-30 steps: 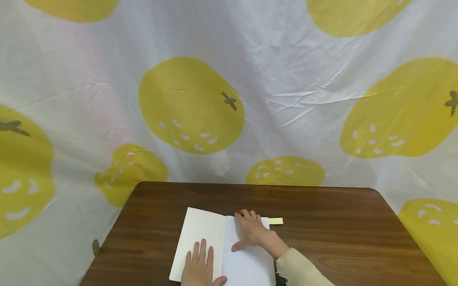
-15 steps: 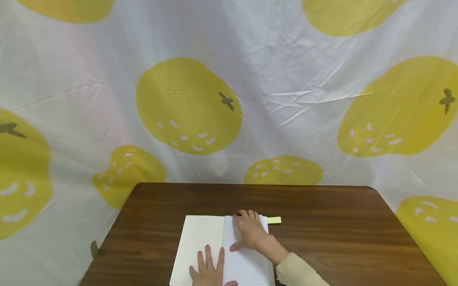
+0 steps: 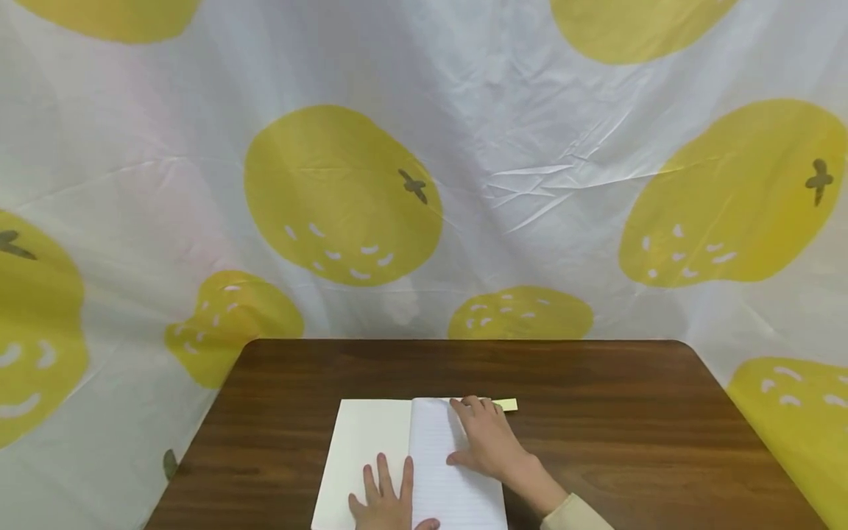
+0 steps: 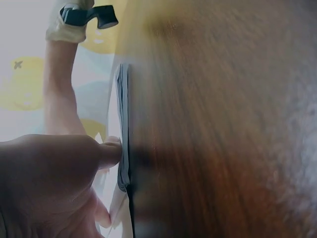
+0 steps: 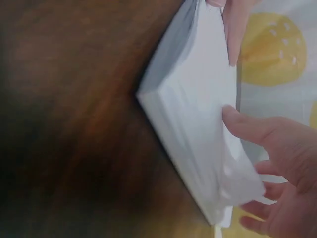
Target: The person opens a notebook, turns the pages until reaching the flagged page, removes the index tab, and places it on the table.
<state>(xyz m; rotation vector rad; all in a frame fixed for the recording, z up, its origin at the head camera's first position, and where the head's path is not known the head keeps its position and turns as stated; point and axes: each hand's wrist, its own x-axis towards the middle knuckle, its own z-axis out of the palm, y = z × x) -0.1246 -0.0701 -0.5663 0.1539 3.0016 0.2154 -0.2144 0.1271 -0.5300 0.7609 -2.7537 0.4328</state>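
A lined notebook [image 3: 457,493] lies open on the wooden table, its plain inside cover [image 3: 371,427] to the left. Fingers spread, my left hand [image 3: 386,508] rests across the cover and the fold, thumb on the lined page. My right hand [image 3: 490,442] lies over the upper part of that page, thumb apart from the slightly bent fingers. In the right wrist view, the thumb [image 5: 237,121] touches the page and the fingers are by a raised page corner [image 5: 245,186]. A yellow sticky tab [image 3: 506,404] juts out from the notebook's upper right edge.
The dark wooden table [image 3: 629,427] extends to both sides of the notebook. Behind it hangs a white curtain [image 3: 530,147] printed with yellow fruit. The left wrist view shows a dark strap [image 4: 89,16] around the right sleeve.
My left hand has shifted right onto the fold, and the cover lies flatter. My right hand has slid right across the lined page toward its outer edge.
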